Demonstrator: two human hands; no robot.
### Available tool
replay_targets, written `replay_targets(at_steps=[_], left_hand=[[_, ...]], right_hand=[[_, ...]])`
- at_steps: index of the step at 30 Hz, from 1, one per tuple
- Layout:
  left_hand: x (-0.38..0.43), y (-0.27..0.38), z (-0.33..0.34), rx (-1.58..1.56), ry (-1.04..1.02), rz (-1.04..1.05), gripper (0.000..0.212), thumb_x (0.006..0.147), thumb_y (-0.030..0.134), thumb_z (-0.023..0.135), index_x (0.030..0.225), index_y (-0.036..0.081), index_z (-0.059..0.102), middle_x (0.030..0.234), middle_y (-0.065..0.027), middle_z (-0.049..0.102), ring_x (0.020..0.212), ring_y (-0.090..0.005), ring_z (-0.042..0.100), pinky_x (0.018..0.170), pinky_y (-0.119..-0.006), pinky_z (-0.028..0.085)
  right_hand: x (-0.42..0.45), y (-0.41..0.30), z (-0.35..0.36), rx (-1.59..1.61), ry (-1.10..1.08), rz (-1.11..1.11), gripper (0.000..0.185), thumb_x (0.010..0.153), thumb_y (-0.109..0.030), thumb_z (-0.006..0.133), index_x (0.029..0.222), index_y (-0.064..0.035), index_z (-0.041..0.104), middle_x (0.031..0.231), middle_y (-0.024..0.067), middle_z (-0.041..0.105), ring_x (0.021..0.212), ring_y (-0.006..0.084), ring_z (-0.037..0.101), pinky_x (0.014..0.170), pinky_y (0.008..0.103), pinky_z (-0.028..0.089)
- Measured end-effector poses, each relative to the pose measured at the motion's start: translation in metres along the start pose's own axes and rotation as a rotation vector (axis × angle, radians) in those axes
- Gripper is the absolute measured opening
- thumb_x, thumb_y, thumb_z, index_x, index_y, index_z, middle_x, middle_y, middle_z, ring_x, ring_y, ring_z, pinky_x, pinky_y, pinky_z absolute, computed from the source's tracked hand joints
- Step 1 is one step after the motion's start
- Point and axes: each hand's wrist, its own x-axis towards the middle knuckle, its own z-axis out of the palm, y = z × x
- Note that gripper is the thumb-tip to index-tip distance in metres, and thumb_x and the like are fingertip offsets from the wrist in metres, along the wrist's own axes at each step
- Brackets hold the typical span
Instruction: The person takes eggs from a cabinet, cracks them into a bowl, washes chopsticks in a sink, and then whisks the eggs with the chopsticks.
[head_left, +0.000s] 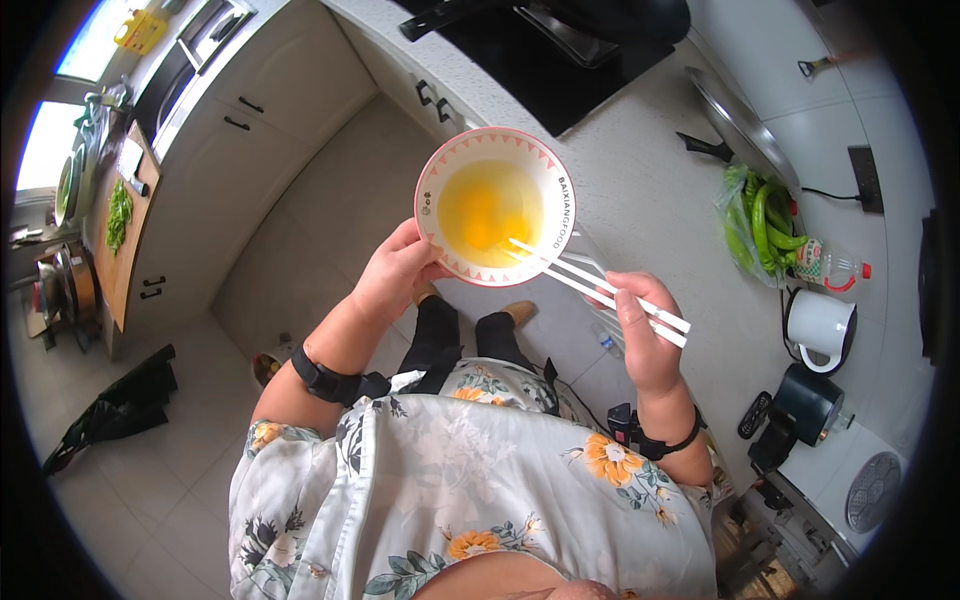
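My left hand (401, 262) grips the rim of a white bowl (551, 161) with a red edge and pink triangles, held up over the floor in front of me. Raw egg (484, 214) lies in the bowl, with deeper yellow patches in clear, pale yellow liquid. In my right hand (641, 322) is a pair of white chopsticks (592, 277). Their tips reach over the bowl's near right side into the egg. Black straps with small devices circle both my forearms.
On the right-hand counter (637, 180) are a bag of green peppers (757, 217), a plastic bottle (832, 264), a white enamel mug (817, 330) and a pan lid (742, 127). A black cooktop (555, 75) bears a pan. Left, a cutting board (142, 195) holds a cleaver (130, 161) and chopped greens (118, 217).
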Motion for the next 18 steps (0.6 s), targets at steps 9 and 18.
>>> replay_targets(at_steps=[9,18], left_hand=[[-0.015,0.016,-0.080,0.002,0.071,0.005,0.039,0.091,0.010,0.054,0.129,0.002,0.053,0.116,-0.0110,0.064,0.102,-0.0202,0.066,0.089,-0.034,0.054],[-0.031,0.031,-0.116,-0.003,0.127,0.025,0.035,0.090,0.009,0.052,0.124,0.002,0.054,0.112,-0.0071,0.064,0.099,-0.0149,0.064,0.087,-0.029,0.053]], right_hand=[[0.022,-0.012,0.072,-0.210,-0.096,-0.103,0.015,0.093,-0.006,0.059,0.106,0.0017,0.063,0.096,0.0136,0.066,0.088,0.0213,0.063,0.079,0.0319,0.050],[0.045,-0.018,0.124,0.026,-0.140,-0.108,0.025,0.100,-0.008,0.046,0.119,0.0067,0.053,0.110,0.0171,0.060,0.096,0.0243,0.066,0.089,0.0350,0.054]])
